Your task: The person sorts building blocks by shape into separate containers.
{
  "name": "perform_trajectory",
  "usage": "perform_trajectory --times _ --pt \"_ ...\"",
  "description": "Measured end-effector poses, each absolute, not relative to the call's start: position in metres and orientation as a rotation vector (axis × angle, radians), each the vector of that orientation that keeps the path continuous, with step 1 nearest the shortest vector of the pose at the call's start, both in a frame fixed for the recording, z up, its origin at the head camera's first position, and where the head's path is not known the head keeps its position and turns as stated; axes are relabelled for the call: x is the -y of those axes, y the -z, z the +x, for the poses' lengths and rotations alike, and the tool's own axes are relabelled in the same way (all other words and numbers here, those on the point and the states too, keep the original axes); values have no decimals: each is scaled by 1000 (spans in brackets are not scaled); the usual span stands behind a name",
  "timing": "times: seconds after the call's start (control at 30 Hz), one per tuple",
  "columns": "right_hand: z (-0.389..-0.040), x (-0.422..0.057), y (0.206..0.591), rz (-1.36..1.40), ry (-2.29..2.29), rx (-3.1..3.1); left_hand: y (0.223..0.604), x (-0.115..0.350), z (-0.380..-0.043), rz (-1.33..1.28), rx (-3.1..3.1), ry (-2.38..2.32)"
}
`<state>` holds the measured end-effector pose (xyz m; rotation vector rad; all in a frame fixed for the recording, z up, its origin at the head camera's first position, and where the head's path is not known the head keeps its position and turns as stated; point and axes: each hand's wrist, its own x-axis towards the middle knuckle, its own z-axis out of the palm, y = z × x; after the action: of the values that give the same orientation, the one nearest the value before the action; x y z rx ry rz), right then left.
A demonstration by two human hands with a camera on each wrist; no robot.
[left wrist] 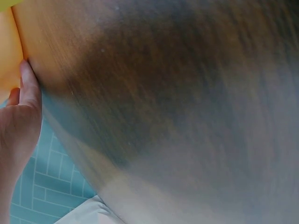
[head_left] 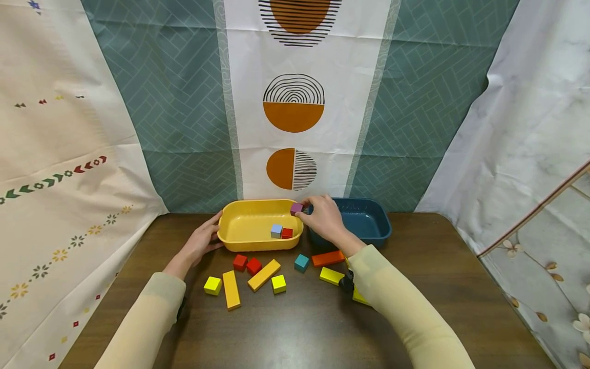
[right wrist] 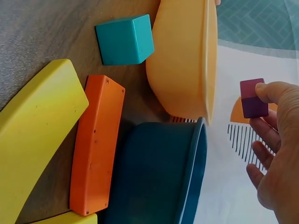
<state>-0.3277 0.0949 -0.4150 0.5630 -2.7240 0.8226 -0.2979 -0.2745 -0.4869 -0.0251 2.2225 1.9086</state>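
1. Fingers (right wrist: 266, 134) of the right hand (head_left: 324, 219) pinch a purple cube (head_left: 297, 208), evenly sided, with no long axis.
2. That cube is at the right end of the yellow tub (head_left: 246, 228), near the dark blue tub (right wrist: 154, 175).
3. Inside the yellow tub, 2 cubes, light blue (head_left: 276, 231) and red (head_left: 287, 233), lie leftward and nearer the person.
4. Left hand (head_left: 202, 242): straightened fingers touch the yellow tub's left end, well apart from the purple cube.
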Motion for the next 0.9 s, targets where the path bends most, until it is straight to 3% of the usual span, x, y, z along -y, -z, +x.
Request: perform_trajectory --times 0.9 --pt "-343 -72 425 527 -662 2806 487 273 -298 -45 -2223 -1916"
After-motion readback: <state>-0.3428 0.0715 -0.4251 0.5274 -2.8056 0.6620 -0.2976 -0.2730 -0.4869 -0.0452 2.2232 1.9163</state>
